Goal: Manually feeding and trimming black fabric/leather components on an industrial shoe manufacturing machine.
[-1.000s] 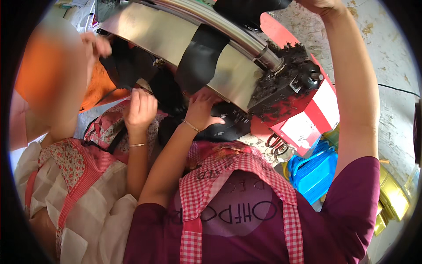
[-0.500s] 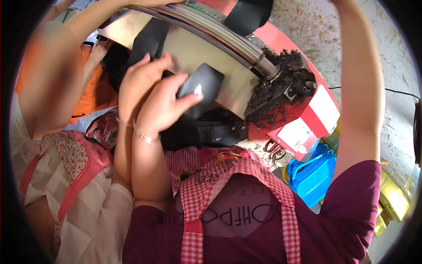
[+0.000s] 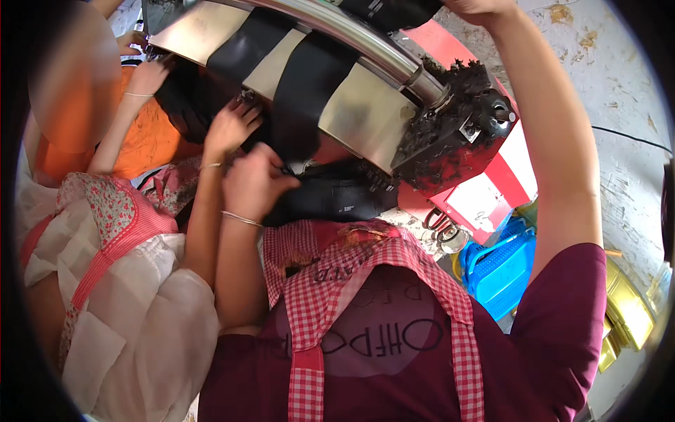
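Note:
My left hand (image 3: pixel 254 184) is curled, with thumb and fingers close together beside the lower end of a black flat piece (image 3: pixel 309 95). What it pinches is dark and too blurred to make out. That flat piece lies over the shiny metal plate (image 3: pixel 365 105) and reaches up to the steel roller (image 3: pixel 351 35). A second black piece (image 3: pixel 249 46) lies on the plate further left. At the top edge, my right hand (image 3: pixel 481 7) is partly cut off. Its fingers grip the corner of another black piece (image 3: pixel 394 13) beyond the roller.
Left of me, a co-worker's hand (image 3: pixel 230 128) touches dark material at the plate's edge. Black crumbs cover the roller's end block (image 3: pixel 457 133). A black pouch-like bundle (image 3: pixel 337 197) sits below the plate. Blue plastic baskets (image 3: pixel 503 274) and a gold container (image 3: pixel 626 316) stand at right.
The black piece my left hand held now lies on the plate up to the roller; that hand has drawn down. My right hand has come into view at the top, at another black piece.

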Demonstrator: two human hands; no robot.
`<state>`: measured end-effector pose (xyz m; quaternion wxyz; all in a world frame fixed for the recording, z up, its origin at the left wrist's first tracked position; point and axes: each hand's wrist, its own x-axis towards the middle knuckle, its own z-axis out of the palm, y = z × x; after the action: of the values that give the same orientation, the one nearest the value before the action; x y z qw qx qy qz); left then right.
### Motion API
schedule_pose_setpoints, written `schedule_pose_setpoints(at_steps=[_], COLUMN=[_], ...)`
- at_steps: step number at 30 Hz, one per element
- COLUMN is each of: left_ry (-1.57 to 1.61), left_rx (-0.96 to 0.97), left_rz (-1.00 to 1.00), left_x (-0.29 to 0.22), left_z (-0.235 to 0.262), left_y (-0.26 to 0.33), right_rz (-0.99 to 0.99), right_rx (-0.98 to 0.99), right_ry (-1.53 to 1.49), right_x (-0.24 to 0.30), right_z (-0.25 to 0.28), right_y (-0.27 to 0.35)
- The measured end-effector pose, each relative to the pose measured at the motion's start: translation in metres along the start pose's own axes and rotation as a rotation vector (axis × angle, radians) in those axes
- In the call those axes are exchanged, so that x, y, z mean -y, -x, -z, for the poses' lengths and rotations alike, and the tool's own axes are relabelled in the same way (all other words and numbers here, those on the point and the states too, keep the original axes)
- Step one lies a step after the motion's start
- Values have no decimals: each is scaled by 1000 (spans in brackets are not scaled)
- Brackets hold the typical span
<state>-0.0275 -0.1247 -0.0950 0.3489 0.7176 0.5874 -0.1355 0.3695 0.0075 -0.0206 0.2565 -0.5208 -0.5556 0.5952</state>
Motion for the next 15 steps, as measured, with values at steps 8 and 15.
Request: schedule_pose_setpoints(at_steps=[8, 15], left_ry=[131, 150], left_rx=[11, -112], left_rz=[-726, -777], left_x=[21, 7], left_z=[-124, -65], left_y=[-19, 18], right_rz=[296, 338], right_rx=[-162, -361], right_ry=[-249, 131], right_x=[55, 73], right_z=[19, 81], right_y=[17, 21])
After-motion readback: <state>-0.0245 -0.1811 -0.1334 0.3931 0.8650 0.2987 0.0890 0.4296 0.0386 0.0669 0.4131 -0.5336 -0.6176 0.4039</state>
